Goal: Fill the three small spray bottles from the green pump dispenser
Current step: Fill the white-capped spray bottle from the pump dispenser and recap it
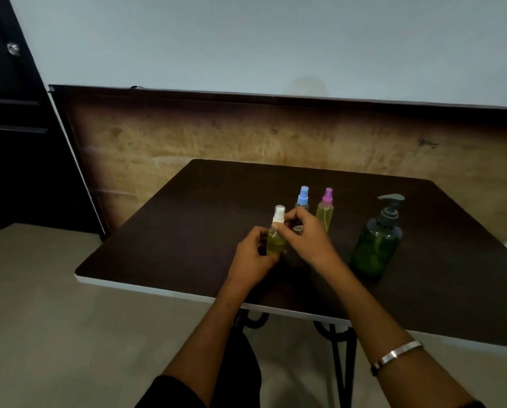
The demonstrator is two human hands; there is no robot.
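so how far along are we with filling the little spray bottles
Nearly done, it seems. The pink-capped bottle stands capped with yellowish liquid in it. The blue-capped bottle is capped too, its level hidden behind the right hand. The left hand grips the filled white-capped bottle while the right pinches its cap. The green dispenser stands aside.

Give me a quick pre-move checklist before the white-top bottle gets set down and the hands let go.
1. Left hand grips the white-top bottle body: ok.
2. Right hand fingers at its spray head: ok.
3. Spray head fully screwed on: cannot tell.
4. Yellowish liquid visible in this bottle: ok.
5. Blue-top bottle and pink-top bottle upright, capped: ok; the blue one's fill level is hidden behind the hand.
6. Green pump dispenser upright, away from both hands: ok.
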